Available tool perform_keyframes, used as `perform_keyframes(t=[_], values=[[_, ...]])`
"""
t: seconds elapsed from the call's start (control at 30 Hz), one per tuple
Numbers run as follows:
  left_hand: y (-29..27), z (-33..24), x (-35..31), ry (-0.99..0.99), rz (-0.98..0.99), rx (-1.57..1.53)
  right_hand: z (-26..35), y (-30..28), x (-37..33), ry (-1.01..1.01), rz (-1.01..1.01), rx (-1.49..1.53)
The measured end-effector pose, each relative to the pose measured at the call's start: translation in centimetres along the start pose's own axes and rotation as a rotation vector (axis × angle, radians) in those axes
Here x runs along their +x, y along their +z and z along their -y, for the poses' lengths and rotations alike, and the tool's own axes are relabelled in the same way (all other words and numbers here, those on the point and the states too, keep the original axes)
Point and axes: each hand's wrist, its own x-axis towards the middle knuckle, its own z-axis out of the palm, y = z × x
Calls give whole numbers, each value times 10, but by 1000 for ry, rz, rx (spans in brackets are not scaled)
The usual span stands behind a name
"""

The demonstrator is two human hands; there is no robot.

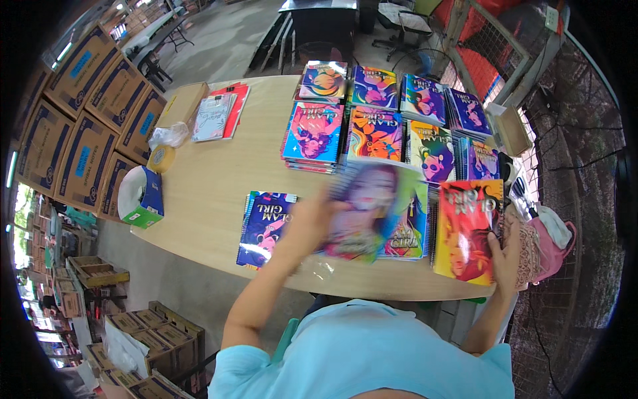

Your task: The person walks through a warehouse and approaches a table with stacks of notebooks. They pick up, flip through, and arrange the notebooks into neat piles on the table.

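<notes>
My left hand (309, 223), smeared by motion, grips a blurred green and purple notebook (365, 206) by its left side. That notebook is tilted above the table and partly covers another notebook (411, 229) with a bright cover. On the right, my right hand (506, 251) is closed on the edge of a red and yellow spiral notebook (465, 226), thumb on its cover. Beside my left forearm lies a dark blue spiral notebook (264, 223). Stacks of colourful spiral notebooks stand in rows beyond my hands, among them a blue and pink one (312, 133).
The pale wooden table (219, 173) carries a tape roll (161, 159), a blue and green box (143, 199) and red and white notebooks (216, 116) at left. Stacked cartons (86, 153) stand beyond its left edge. Scissors (520, 189) and a pink bag (551, 253) are at right.
</notes>
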Motion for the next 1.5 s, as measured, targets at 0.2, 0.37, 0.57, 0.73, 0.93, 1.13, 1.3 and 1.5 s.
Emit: perform_keyframes(t=[0.2,0.37,0.57,0.73,0.93,1.13,1.3,1.5], values=[[-75,169,-79,-575,-25,-38,60,210,-16,176,253,664],[-74,242,-124,-718,119,-494,19,396,-73,270,317,385],[-68,236,-114,-692,263,83,1,409,-58,218,437,189],[-58,148,37,38,280,410,4,388,194,-209,68,-25],[35,176,183,626,572,716,-25,433,398,81,114,-500],[29,167,202,819,559,633,-33,441,428,153,81,-464],[-111,135,113,126,34,90,50,349,319,-365,-60,38],[-110,180,-29,-619,-237,-106,73,285,83,121,122,866]])
